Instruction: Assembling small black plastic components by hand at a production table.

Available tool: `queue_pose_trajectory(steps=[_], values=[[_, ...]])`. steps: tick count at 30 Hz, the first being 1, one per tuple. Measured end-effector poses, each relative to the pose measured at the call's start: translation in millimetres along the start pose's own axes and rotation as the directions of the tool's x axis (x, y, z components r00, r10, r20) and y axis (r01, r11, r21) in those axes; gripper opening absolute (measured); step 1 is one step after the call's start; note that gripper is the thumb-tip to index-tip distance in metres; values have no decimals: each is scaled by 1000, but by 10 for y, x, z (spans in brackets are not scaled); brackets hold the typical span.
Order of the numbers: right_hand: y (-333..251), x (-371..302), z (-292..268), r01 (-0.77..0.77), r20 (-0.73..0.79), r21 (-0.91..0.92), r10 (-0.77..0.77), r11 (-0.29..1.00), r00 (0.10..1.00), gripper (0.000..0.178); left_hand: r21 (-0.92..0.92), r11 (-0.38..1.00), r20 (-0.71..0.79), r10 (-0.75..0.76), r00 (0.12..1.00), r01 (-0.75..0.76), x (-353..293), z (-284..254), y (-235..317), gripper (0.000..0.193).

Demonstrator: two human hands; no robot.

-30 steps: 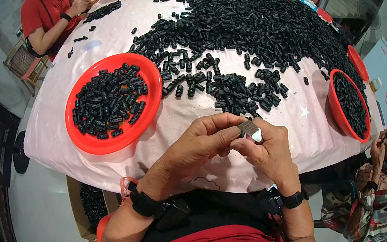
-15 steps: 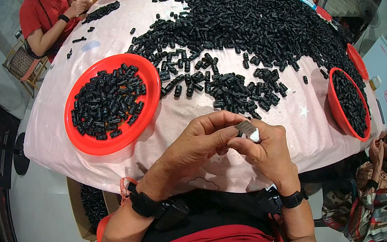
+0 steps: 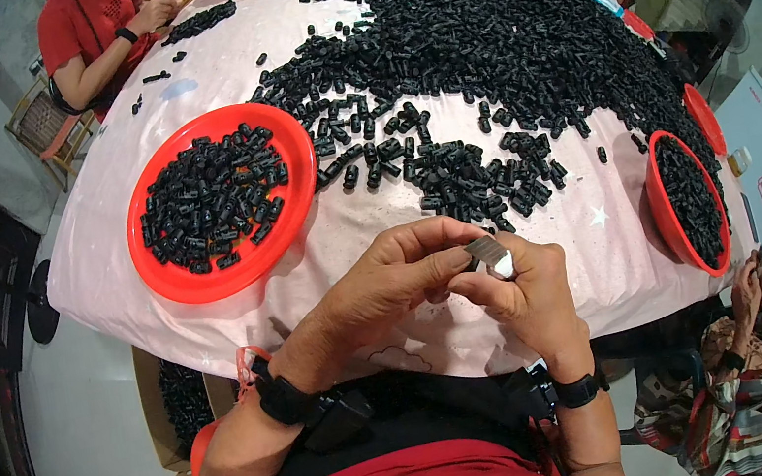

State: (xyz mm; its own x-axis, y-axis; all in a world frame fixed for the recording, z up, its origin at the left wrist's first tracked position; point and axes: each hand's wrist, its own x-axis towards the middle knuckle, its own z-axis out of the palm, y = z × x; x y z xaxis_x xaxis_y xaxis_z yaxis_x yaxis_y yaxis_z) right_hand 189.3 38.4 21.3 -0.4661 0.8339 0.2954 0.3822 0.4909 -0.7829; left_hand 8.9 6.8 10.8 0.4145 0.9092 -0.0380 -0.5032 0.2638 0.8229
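Pinching a grey metal strip in the right hand, with the white end tucked by the thumb, perhaps for a softer, firmer hold. Meeting the strip's left edge with thumb and forefinger of the left hand, brought close together; cannot tell whether clamped on the dark bit showing there or merely steadying the metal. Poised just over the near part of the pale cloth, hand against hand, likely for bracing and for a clear look at something so small. Note dark wrist straps on both arms, well away from the fingers.

Just past the knuckles, see a loose cluster of black pieces, seemingly spread thin within short reach. To the left, find a red plate with similar pieces inside its rim, probably for keeping apart from the loose ones. Farther back, note a big heap, presumably pushed beyond the working space. To the right, see a red bowl full of black pieces, near the table's edge and perhaps closer to a seated co-worker.
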Motion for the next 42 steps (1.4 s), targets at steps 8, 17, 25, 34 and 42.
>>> queue_pose_trajectory(steps=[8, 17, 25, 34, 42], values=[[41, -5, 27, 23, -11, -64, -23, 998, 1000, 38, -5, 1000, -4, 5, 1000, -5, 13, -15, -28, 28], [28, 7, 15, 22, -11, -86, -23, 996, 1000, 38, -6, 1000, -16, 14, 1000, -14, 13, -35, -55, 28], [6, 4, 30, 29, -29, -66, -31, 997, 999, 36, 9, 1000, -25, 18, 1000, -18, 4, -13, -21, 29], [-40, -11, 16, 25, 15, -100, -24, 995, 1000, 28, -23, 999, -16, 24, 1000, -24, 4, -22, -16, 30], [-131, 16, 15, 1, -97, 195, 18, 981, 995, 19, -122, 992, -38, -23, 999, 18, 7, -2, -15, 36]])
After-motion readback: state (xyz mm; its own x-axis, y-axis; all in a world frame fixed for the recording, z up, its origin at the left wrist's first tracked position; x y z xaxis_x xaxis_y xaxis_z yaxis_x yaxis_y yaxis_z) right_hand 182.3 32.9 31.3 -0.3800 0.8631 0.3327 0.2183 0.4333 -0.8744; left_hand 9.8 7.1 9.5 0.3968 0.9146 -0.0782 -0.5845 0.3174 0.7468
